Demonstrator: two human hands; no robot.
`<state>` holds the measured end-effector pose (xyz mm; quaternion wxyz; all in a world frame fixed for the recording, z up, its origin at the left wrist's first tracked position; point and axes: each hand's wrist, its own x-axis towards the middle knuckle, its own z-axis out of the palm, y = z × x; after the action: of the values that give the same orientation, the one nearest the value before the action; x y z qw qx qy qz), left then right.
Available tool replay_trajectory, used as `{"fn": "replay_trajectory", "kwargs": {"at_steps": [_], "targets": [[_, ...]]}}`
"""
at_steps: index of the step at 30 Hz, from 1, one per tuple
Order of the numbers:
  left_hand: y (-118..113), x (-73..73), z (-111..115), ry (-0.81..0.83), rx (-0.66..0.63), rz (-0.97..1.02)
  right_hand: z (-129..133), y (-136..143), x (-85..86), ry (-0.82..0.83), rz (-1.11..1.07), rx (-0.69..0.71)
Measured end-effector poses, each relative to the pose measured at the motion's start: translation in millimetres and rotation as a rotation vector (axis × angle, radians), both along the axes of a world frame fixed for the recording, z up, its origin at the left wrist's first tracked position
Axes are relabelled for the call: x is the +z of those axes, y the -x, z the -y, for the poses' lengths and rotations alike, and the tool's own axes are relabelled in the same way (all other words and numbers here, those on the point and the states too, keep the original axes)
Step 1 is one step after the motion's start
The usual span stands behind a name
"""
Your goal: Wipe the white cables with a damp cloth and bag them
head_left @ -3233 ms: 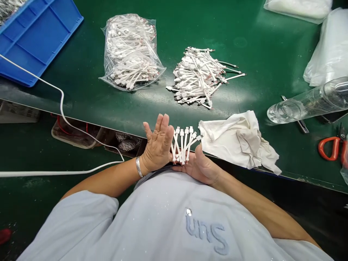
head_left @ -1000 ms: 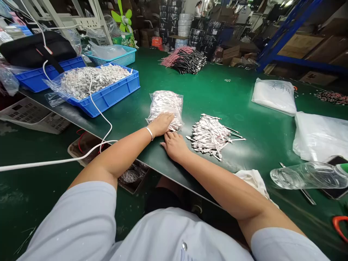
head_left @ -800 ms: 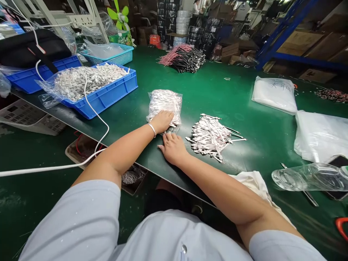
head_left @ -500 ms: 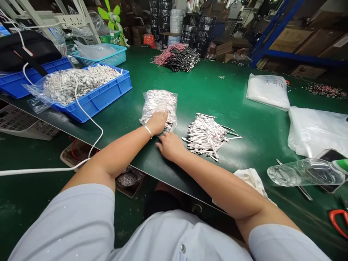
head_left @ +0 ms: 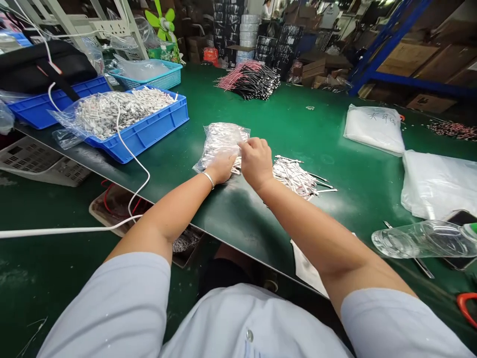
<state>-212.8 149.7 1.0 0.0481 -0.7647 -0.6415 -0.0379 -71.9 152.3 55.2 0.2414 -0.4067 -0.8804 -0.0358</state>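
A clear plastic bag (head_left: 223,136) full of small white parts lies on the green table (head_left: 316,119). My left hand (head_left: 222,166), with a bracelet at the wrist, is closed on the bag's near side. At the bag's right edge my right hand (head_left: 257,159) is raised, its fingers pinched on the plastic. A loose pile of white connector pieces (head_left: 296,176) sits just to the right, partly hidden behind my right hand and forearm.
A blue bin (head_left: 149,130) of white parts stands at the left, with a white cable (head_left: 119,134) across it. A bundle of black and red wires (head_left: 249,79) lies at the back. Plastic bags (head_left: 374,129), a bottle (head_left: 425,239) and red-handled scissors (head_left: 465,306) are at the right.
My right hand has moved up from the table at the bag's near edge to its right side and pinched there. My left hand stays on the bag. The view has shifted slightly.
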Motion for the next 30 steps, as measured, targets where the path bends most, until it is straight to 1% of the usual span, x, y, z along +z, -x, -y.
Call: {"fn": "replay_trajectory", "kwargs": {"at_steps": [1,3,4,5,6,9,11,13,15,17,20,22,24,27,30], "targets": [[-0.1,1.1,-0.3,0.017,0.007,0.001,10.9,-3.2,-3.2,-0.052,-0.003,0.069],[0.3,4.1,0.0,0.038,0.023,0.004,30.7,-5.4,-13.5,-0.035,0.139,0.355],[1.0,6.0,0.6,0.040,0.047,0.006,38.1,-4.8,-20.1,-0.001,0.211,0.437],[2.1,7.8,1.2,0.040,0.082,0.007,43.7,-3.3,-27.1,0.024,0.257,0.474],[3.7,9.3,2.0,0.039,0.124,0.008,47.6,-1.6,-34.2,0.048,0.282,0.487],[10.0,10.4,3.1,0.043,0.220,0.028,53.8,2.8,-52.7,0.120,0.259,0.435],[13.9,8.1,0.4,0.045,0.212,0.049,57.2,4.0,-60.2,0.207,0.232,0.390],[16.8,5.5,-6.8,0.042,0.186,0.060,60.5,4.1,-62.8,0.283,0.209,0.358],[18.8,4.8,-18.4,0.034,0.166,0.052,62.8,3.7,-61.9,0.323,0.197,0.359],[20.6,7.2,-31.9,0.018,0.155,0.047,63.7,3.2,-59.8,0.332,0.204,0.364],[23.6,15.1,-49.1,-0.018,0.137,0.051,63.4,2.8,-57.3,0.316,0.217,0.358],[24.3,20.7,-55.5,-0.039,0.134,0.056,62.5,3.1,-55.7,0.311,0.218,0.357],[22.4,25.2,-57.3,-0.037,0.148,0.057,61.4,3.7,-53.1,0.325,0.229,0.355],[13.7,29.5,-53.0,0.007,0.203,0.051,63.1,2.3,-47.6,0.361,0.281,0.350],[3.3,31.8,-42.8,0.069,0.246,0.044,74.6,-9.9,-42.5,0.315,0.315,0.387]]}}
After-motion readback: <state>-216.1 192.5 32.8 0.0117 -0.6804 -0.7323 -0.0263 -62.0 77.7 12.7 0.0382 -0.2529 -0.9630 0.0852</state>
